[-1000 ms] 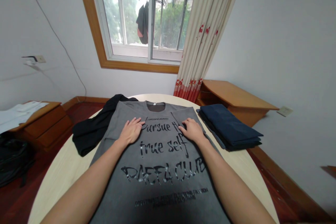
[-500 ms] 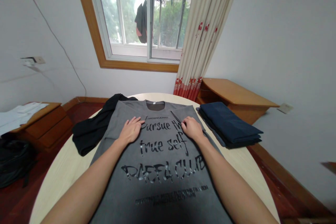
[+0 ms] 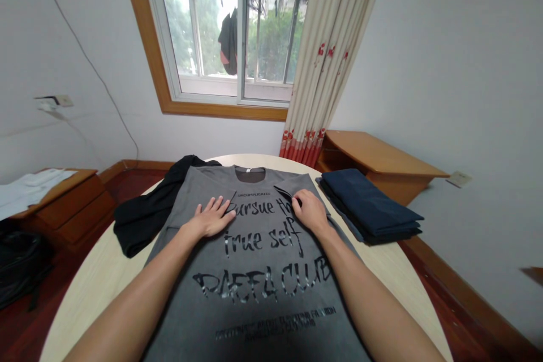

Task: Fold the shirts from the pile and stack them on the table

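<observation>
A grey T-shirt with black lettering lies spread face up on the table, its neckline at the far side. My left hand rests flat on the left of its chest, fingers spread. On the right of the chest, my right hand is closed, its fingers curled against the cloth; the fingertips are partly hidden. Dark slanting strokes show on the shirt beside the right thumb. A black garment lies loosely folded along the shirt's left side.
To the right, a stack of folded dark blue and black clothes sits on the round pale table. A wooden desk stands behind it. At left are a wooden cabinet with papers on top and a black bag.
The fingers of my left hand have spread wider, and the hand lies flatter. My right hand stays closed at nearly the same spot. The view has tilted slightly upward.
</observation>
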Tool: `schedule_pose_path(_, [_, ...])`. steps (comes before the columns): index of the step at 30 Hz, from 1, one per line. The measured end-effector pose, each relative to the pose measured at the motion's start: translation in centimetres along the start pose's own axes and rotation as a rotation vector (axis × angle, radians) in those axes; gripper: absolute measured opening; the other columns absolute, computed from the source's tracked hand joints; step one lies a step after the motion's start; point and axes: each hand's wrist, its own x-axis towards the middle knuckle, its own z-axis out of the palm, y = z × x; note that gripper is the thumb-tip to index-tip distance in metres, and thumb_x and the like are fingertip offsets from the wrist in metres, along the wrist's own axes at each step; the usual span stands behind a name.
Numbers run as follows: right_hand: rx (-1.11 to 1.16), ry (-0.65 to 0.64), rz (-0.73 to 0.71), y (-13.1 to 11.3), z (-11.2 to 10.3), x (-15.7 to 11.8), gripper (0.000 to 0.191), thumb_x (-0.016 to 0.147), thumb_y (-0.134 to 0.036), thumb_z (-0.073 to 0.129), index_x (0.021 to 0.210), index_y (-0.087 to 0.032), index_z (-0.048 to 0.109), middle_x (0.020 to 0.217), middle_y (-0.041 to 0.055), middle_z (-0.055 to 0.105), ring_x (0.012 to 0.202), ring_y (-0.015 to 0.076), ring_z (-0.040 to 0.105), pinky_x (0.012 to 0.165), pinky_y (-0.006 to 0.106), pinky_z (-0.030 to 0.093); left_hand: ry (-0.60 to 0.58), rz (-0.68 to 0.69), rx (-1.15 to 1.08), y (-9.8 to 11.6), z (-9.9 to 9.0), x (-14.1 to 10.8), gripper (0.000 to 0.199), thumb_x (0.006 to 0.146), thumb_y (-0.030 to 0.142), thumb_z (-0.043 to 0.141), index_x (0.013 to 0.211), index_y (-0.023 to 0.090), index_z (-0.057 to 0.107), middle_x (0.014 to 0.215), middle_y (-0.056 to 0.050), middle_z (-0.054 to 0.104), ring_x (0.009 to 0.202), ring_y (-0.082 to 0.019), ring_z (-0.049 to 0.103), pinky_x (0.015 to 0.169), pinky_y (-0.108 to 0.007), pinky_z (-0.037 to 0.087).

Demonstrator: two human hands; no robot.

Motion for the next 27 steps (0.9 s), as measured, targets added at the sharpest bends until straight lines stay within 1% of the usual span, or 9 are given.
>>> schedule_pose_path(3, [0.03,0.052,-0.003,0.2,0.0,0.0,0.023,0.094,-0.026,0.045,0.088,-0.02,0.066,0.096,0.0083,0.069,0.095,0.0224,0.06,0.084,0.03,0.042,-0.031,0.003,0.01,-0.4,-0.2,-0.2,0.078,0.093,0.074,0.023,0.153,0.029,0.039,0.161,-0.011,0.025,0.149,-0.039,0.02,0.113,-0.072,0.015])
schedule_pose_path(7, [0.055,0.121,-0.018,0.3,-0.1,0.0,0.024,0.094,-0.026,0.044,0.087,-0.02,0.066,0.094,0.0083,0.069,0.094,0.022,0.06,0.085,0.03,0.043,0.099,0.079,0.01,-0.3,-0.2,-0.3,0.069,0.097,0.066,0.022,0.152,0.028,0.041,0.162,-0.008,0.026,0.151,-0.034,0.018,0.115,-0.071,0.001])
schedule_pose_path(9, [0.034,0.08,-0.023,0.3,-0.1,0.0,0.023,0.093,-0.026,0.045,0.087,-0.02,0.066,0.093,0.008,0.069,0.094,0.0217,0.061,0.085,0.03,0.043,0.147,0.138,-0.007,-0.2,-0.1,-0.3,0.065,0.1,0.06,0.021,0.149,0.026,0.046,0.161,-0.008,0.03,0.151,-0.031,0.021,0.117,-0.067,0.0])
schedule_pose_path(12, [-0.029,-0.077,-0.015,0.3,0.2,0.0,0.02,0.09,-0.026,0.05,0.087,-0.019,0.069,0.094,0.0081,0.069,0.095,0.0225,0.061,0.085,0.03,0.043,0.171,0.172,-0.038,-0.1,0.2,-0.2,0.061,0.101,0.055,0.022,0.144,0.025,0.052,0.16,-0.007,0.035,0.15,-0.027,0.027,0.12,-0.06,0.009])
schedule_pose_path(15, [-0.043,-0.179,-0.018,0.5,0.5,0.0,0.028,0.091,-0.037,0.055,0.105,-0.017,0.07,0.108,0.0101,0.069,0.104,0.025,0.06,0.09,0.033,0.044,0.184,0.172,-0.047,-0.3,0.4,-0.1,0.059,0.101,0.053,0.022,0.142,0.026,0.055,0.159,-0.006,0.036,0.149,-0.025,0.029,0.12,-0.056,0.017])
schedule_pose_path(18, [-0.025,-0.192,-0.012,0.5,0.7,-0.1,0.046,0.092,-0.044,0.055,0.128,-0.016,0.062,0.125,0.0128,0.064,0.115,0.0278,0.057,0.096,0.037,0.044,0.192,0.167,-0.042,-0.4,0.4,0.0,0.058,0.101,0.053,0.022,0.141,0.027,0.055,0.159,-0.005,0.038,0.149,-0.025,0.029,0.121,-0.055,0.017])
schedule_pose_path(20, [-0.013,-0.189,-0.005,0.4,0.8,-0.1,0.049,0.092,-0.038,0.053,0.135,-0.016,0.058,0.132,0.0134,0.061,0.118,0.0283,0.056,0.098,0.038,0.044,0.2,0.166,-0.042,-0.5,0.5,0.0,0.058,0.101,0.054,0.022,0.141,0.028,0.056,0.159,-0.004,0.039,0.148,-0.025,0.03,0.121,-0.055,0.018])
schedule_pose_path(23, [0.01,-0.187,-0.018,0.1,0.9,0.0,0.052,0.09,-0.023,0.05,0.141,-0.017,0.053,0.138,0.0119,0.058,0.121,0.0271,0.055,0.101,0.037,0.043,0.213,0.17,-0.047,-0.5,0.6,0.1,0.058,0.101,0.053,0.021,0.139,0.028,0.057,0.158,-0.003,0.039,0.148,-0.025,0.031,0.121,-0.054,0.019])
schedule_pose_path(27, [-0.005,-0.239,-0.063,-0.4,1.4,0.1,0.066,0.081,-0.006,0.047,0.146,-0.021,0.05,0.147,0.0102,0.052,0.127,0.0256,0.052,0.105,0.037,0.041,0.224,0.164,-0.043,-0.4,0.7,0.0,0.057,0.102,0.053,0.022,0.139,0.028,0.057,0.158,-0.003,0.04,0.148,-0.025,0.031,0.12,-0.054,0.02])
